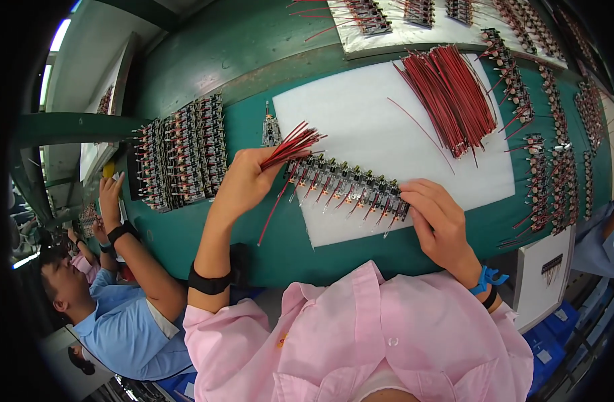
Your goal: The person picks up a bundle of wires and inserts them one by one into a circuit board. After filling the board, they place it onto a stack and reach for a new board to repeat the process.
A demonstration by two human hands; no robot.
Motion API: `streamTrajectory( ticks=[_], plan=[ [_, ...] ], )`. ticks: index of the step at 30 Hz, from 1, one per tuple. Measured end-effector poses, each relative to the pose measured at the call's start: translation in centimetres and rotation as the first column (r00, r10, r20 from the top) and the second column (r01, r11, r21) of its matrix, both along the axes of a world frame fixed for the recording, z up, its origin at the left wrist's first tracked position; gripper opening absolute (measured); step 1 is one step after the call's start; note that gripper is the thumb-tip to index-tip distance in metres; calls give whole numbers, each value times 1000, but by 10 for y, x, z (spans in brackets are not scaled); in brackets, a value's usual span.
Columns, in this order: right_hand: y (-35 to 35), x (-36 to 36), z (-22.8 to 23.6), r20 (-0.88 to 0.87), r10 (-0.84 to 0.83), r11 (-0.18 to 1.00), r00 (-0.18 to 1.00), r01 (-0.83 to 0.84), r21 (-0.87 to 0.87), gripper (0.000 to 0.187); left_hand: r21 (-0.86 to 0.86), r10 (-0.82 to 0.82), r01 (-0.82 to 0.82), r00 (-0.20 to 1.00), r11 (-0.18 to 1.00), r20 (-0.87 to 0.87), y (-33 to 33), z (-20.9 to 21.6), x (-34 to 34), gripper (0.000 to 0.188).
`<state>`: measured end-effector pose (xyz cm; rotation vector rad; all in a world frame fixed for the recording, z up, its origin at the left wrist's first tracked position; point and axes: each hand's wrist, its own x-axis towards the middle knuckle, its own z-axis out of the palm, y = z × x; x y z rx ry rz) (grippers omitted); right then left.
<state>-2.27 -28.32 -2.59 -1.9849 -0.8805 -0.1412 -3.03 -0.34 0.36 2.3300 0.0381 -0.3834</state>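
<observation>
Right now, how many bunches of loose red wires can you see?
2: a small bunch in the left hand, and a large bunch on the white sheet. Others may be hidden.

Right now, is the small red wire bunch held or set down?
Held: the left hand closes around the small red wire bunch, ends fanning out beyond it.

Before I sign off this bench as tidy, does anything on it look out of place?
One small thing: a single thin red wire lies loose on the flat white sheet, left of the thick red wire pile, where others lie together.
</observation>
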Motion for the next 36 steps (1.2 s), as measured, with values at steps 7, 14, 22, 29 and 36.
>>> streamTrajectory(
  ticks=[7, 14, 22, 29, 36],
  plan=[
    [1, 4, 0, 23, 1, 999, 1000, 0, -48, 20, 54, -15, 9, 993, 999, 114, 4, -10, -7, 31],
    [0, 7, 10, -37, 37, 997, 999, -39, -61, 20, 18, -60, 58, 974, 998, 219, 3, -9, -8, 32],
    [-10, 14, 36, -133, 45, 998, 990, -39, 47, 18, -285, 300, -273, 952, 919, 56, -7, 28, -27, 17],
    [-9, 1, 48, -410, -13, 977, 912, 98, 188, 13, -873, 264, -487, 841, -12, -472, -74, 28, -72, 31],
    [32, -42, 22, -289, 270, 962, 919, -242, 128, 10, -964, 473, -259, 859, 65, -198, -140, -7, -85, 34]
  ],
)
